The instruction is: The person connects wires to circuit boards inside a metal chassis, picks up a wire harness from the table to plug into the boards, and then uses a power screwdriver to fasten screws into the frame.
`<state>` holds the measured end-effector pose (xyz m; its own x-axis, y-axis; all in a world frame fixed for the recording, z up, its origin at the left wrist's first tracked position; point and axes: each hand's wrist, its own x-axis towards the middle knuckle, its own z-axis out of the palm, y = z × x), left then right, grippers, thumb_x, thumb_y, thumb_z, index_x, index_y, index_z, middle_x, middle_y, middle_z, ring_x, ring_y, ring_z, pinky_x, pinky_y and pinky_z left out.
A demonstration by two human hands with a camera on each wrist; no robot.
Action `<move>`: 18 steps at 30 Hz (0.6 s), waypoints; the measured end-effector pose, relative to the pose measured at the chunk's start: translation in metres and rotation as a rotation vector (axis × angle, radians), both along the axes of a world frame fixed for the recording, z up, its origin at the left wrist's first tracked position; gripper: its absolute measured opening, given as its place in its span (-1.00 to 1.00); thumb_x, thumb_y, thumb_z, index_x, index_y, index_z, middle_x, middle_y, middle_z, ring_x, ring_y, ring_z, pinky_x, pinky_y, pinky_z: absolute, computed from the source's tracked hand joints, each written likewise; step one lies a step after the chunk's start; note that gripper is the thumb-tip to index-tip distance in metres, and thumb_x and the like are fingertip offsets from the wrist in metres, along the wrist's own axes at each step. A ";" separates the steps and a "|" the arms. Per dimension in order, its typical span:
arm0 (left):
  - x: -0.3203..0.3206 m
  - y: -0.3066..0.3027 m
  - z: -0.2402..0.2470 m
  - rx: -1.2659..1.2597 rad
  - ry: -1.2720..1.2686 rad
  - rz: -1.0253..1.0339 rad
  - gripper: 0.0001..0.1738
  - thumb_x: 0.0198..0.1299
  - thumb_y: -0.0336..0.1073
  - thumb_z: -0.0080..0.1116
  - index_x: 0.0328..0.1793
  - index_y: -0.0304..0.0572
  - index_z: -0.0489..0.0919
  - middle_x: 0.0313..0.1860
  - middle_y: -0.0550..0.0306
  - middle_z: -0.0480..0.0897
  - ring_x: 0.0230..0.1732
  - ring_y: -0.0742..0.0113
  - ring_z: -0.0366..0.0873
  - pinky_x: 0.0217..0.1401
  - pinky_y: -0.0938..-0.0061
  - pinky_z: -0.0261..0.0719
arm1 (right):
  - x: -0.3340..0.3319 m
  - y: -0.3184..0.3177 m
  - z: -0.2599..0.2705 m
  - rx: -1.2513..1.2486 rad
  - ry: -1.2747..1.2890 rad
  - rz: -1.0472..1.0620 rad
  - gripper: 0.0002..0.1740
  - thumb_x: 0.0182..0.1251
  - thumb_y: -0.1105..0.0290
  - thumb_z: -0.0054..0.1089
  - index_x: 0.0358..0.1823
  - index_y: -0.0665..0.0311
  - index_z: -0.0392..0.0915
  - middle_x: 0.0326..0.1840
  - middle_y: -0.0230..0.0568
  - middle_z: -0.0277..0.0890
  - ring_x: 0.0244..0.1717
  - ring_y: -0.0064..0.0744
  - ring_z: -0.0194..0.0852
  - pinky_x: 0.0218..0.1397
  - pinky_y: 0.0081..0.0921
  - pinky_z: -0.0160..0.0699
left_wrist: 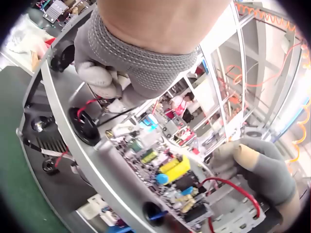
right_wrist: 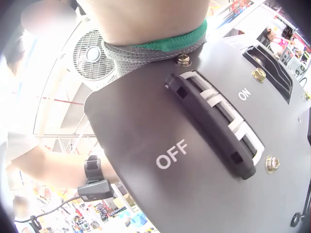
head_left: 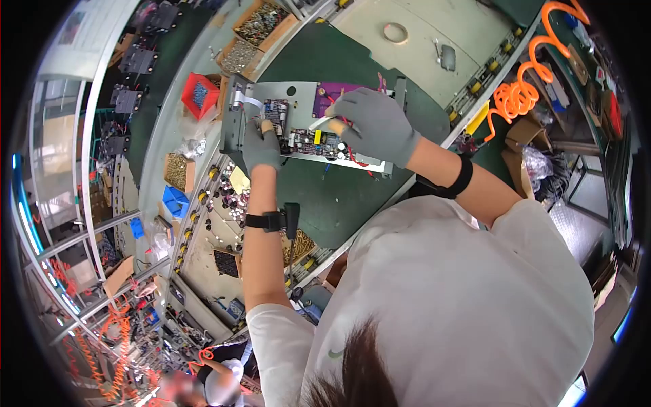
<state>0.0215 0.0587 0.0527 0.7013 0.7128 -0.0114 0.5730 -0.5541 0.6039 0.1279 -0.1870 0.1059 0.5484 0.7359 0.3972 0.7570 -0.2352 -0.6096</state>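
Note:
A grey metal chassis (head_left: 234, 129) lies on the green mat, with circuit boards (head_left: 312, 144) and a purple board (head_left: 324, 98) inside. The gloved left hand (head_left: 261, 148) reaches in at the chassis's left end; in the left wrist view its fingers (left_wrist: 99, 82) bend beside a red wire (left_wrist: 87, 106), and their grasp is unclear. Over the boards' right part is the gloved right hand (head_left: 376, 125), fingers bent near a white strip, their hold hidden. In the right wrist view a panel (right_wrist: 146, 141) marked ON and OFF hides that hand below its cuff.
A red bin (head_left: 198, 96), a blue bin (head_left: 175, 201) and boxes of small parts (head_left: 261, 24) stand left of the mat. A tape roll (head_left: 395, 33) lies on the bench beyond. Coiled orange hose (head_left: 519, 98) hangs at the right. Another person (head_left: 222, 383) is at lower left.

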 end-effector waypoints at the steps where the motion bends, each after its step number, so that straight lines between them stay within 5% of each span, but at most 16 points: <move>1: -0.001 -0.008 0.005 -0.012 -0.109 0.087 -0.57 0.08 0.00 0.23 -0.11 -0.16 0.49 -0.40 0.07 0.56 -0.38 0.24 0.54 -0.22 0.31 0.48 | 0.001 -0.001 0.004 0.179 0.004 -0.089 -0.82 0.08 0.34 0.21 -0.27 0.16 0.57 -0.26 -0.27 0.52 -0.19 -0.23 0.49 -0.10 -0.29 0.46; 3: -0.004 -0.038 0.023 0.032 -0.027 0.099 -0.53 0.08 0.10 0.17 -0.03 -0.03 0.48 -0.30 0.12 0.58 -0.26 0.19 0.57 -0.14 0.30 0.47 | 0.003 -0.011 0.017 0.170 -0.029 -0.089 -0.77 0.08 0.39 0.21 -0.18 0.17 0.56 -0.18 -0.25 0.51 -0.15 -0.20 0.46 -0.06 -0.29 0.44; 5: -0.004 -0.047 0.030 0.099 0.050 0.104 -0.53 0.06 0.08 0.18 0.01 0.04 0.46 -0.21 0.14 0.57 -0.22 0.18 0.59 -0.13 0.31 0.49 | 0.002 -0.019 0.020 0.201 -0.077 -0.310 -0.68 0.10 0.38 0.20 -0.06 0.17 0.53 -0.07 -0.20 0.48 -0.07 -0.14 0.41 0.00 -0.30 0.42; 9: -0.003 -0.041 0.024 0.041 0.109 0.141 -0.59 0.03 -0.14 0.21 0.03 -0.02 0.48 -0.21 0.18 0.56 -0.25 0.29 0.56 -0.14 0.38 0.51 | 0.001 -0.039 0.015 0.095 -0.003 -0.442 -0.49 0.15 0.36 0.13 0.17 0.25 0.37 0.11 0.04 0.34 0.12 0.02 0.27 0.19 -0.23 0.28; 13: -0.028 -0.040 0.005 -0.288 -0.351 0.079 -0.57 0.05 -0.37 0.17 0.11 -0.21 0.46 -0.17 0.14 0.56 -0.30 0.43 0.48 -0.20 0.54 0.47 | 0.006 -0.057 -0.008 0.144 -0.071 -0.534 -0.45 0.18 0.36 0.07 0.24 0.32 0.29 0.16 0.09 0.29 0.18 0.10 0.22 0.27 -0.23 0.21; 14: -0.041 -0.047 0.004 -0.326 -0.459 0.072 -0.57 0.06 -0.42 0.14 0.12 -0.26 0.46 -0.16 0.12 0.55 -0.32 0.47 0.45 -0.22 0.58 0.45 | 0.003 -0.061 -0.008 0.121 0.104 -0.543 -0.45 0.20 0.34 0.08 0.24 0.33 0.29 0.17 0.11 0.27 0.17 0.05 0.25 0.24 -0.23 0.26; 18: -0.109 -0.075 -0.020 -0.472 -0.424 0.250 -0.58 0.09 -0.41 0.14 0.13 -0.26 0.45 -0.17 0.13 0.54 -0.32 0.50 0.42 -0.23 0.60 0.43 | -0.005 -0.064 -0.020 0.120 0.381 -0.528 -0.43 0.25 0.31 0.08 0.27 0.33 0.25 0.16 0.12 0.26 0.16 0.00 0.29 0.20 -0.24 0.32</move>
<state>-0.0879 -0.0167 0.0331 0.5290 0.8399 -0.1214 0.3100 -0.0580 0.9490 0.1224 -0.2508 0.0859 0.9417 0.2924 0.1666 0.2849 -0.4291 -0.8572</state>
